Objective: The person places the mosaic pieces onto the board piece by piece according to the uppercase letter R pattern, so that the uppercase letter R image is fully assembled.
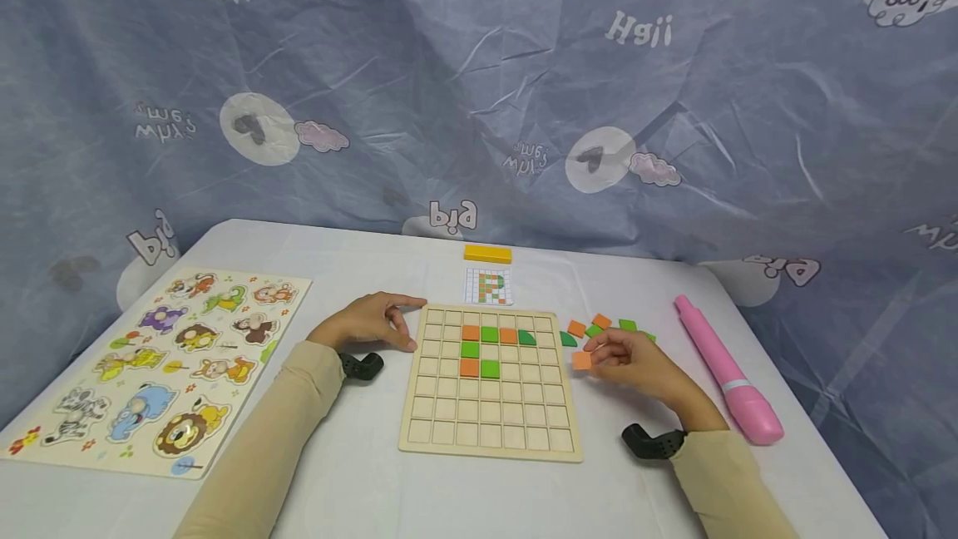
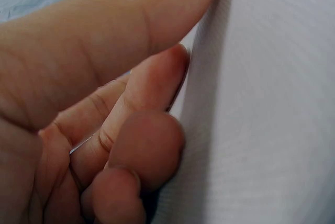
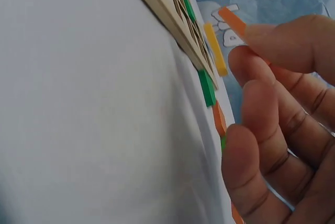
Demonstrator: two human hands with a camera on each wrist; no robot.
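Fingers spread apart, the left hand (image 1: 370,321) is rested with index finger and thumb at the left edge of the board (image 1: 490,414), while an orange tile (image 1: 581,360) is pinched between the thumb and fingers of the right hand (image 1: 636,366). At the far left, a puzzle (image 1: 168,373) printed with animals is laid on the white table (image 1: 359,472). On the board, orange and green tiles are set in its squares: a row of orange, green, orange and a dark green rounded piece (image 1: 527,338), with a green tile under the row's left end, then an orange and a green one side by side below. Behind the board, a patterned card (image 1: 488,286) is placed, with a yellow block (image 1: 488,254) beyond it. The pinched tile is held just beside the board's right edge, near a second dark green piece (image 1: 569,340) and scattered tiles (image 1: 601,321). Farthest right, a pink stick (image 1: 722,360) is laid slantwise.
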